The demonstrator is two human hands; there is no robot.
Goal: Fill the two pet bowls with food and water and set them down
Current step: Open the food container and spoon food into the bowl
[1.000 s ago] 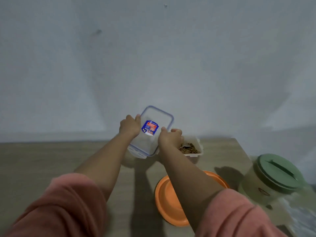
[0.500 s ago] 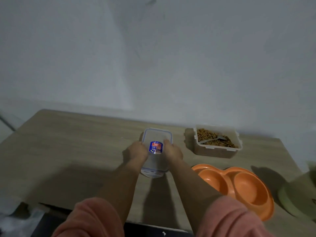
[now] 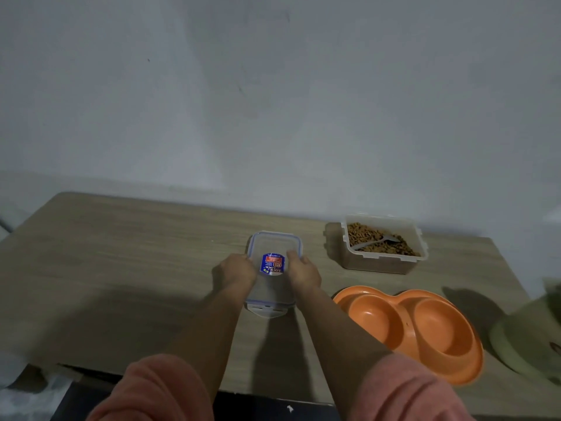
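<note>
Both hands are holding the clear rectangular plastic lid with the blue seal rim and a blue-and-red sticker (image 3: 273, 264), which is lying flat on the light wood-grain worktop (image 3: 121, 253) about mid-table. The left hand (image 3: 238, 273) is gripping its left edge and the right hand (image 3: 303, 273) its right edge, fingers curled around the sides with the thumbs on top, so the fingers are closed on the lid. One of its white latch flaps is sticking out at the near end.

Off to the right and further back, the open clear plastic tub of brown kibble (image 3: 384, 243) is sitting near the wall with a whitish plastic spoon (image 3: 375, 242) lying in the food. In front of that tub, the orange plastic double pet bowl (image 3: 409, 329) is sitting on the worktop near the right forearm, both wells looking dry and bare. At the far right edge a blurry pale green round thing (image 3: 528, 338) is poking into frame; can't tell what it is. Pinkish sleeves (image 3: 164, 390) are showing at the bottom.
</note>
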